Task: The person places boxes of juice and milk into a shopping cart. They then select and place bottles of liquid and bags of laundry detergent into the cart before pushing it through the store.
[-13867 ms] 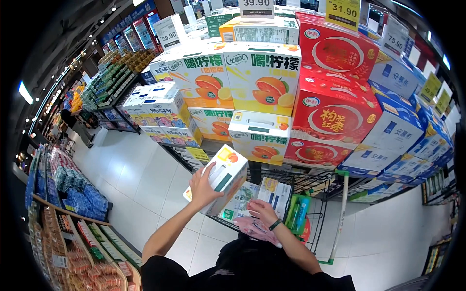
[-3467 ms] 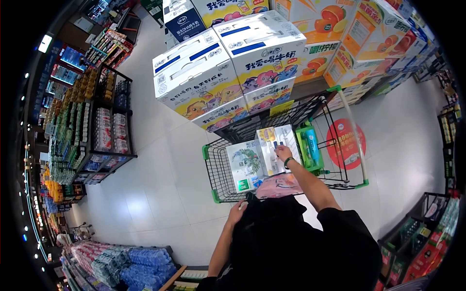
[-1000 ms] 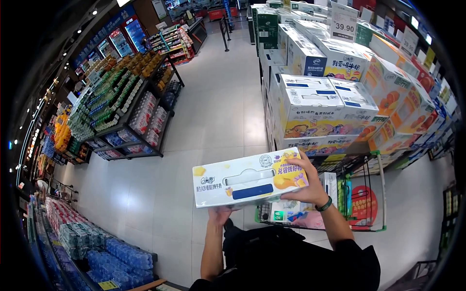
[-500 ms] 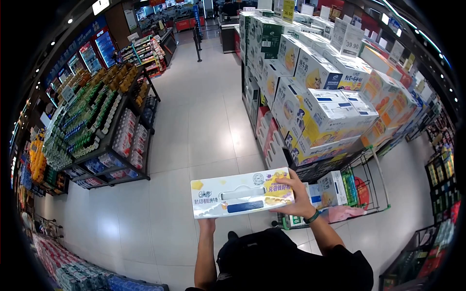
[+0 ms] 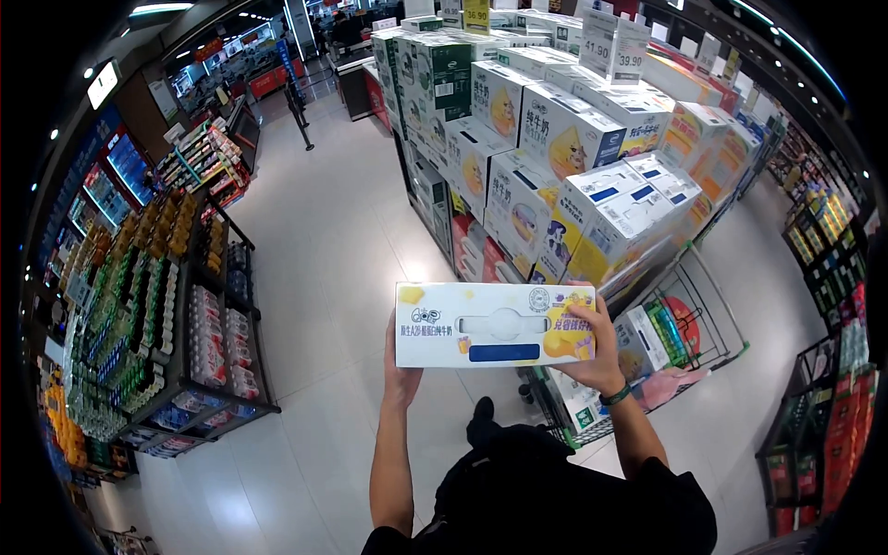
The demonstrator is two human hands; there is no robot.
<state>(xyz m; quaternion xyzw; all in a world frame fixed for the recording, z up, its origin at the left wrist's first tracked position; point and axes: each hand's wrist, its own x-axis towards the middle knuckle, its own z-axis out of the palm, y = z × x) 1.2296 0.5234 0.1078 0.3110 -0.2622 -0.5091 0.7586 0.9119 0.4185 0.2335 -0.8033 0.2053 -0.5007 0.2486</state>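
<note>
Between my hands I hold a white and yellow milk carton box [image 5: 435, 350], its top with the carry handle facing up at me. My left hand [image 5: 400, 375] grips its left end, the fingers mostly hidden below the side. My right hand [image 5: 597, 347] wraps round the right end, thumb over the top edge. Just beyond the box rises a stack of similar milk boxes [image 5: 618, 199]. To the right of my right hand stands a shopping cart [image 5: 708, 363], with a milk box [image 5: 640, 338], a green pack [image 5: 666, 331] and something pink [image 5: 672, 384] inside.
Price signs [image 5: 610, 46] stand on top of the stack. On the left is a display rack of bottles [image 5: 139, 314]. A tiled aisle floor [image 5: 333, 250] runs between them, with a barrier post [image 5: 301, 120] farther off. Shelves [image 5: 814, 388] line the right side.
The box has moved right and forward, closer to the stack, and is now level. My view has turned right, and my left hand now shows at the box's left end.
</note>
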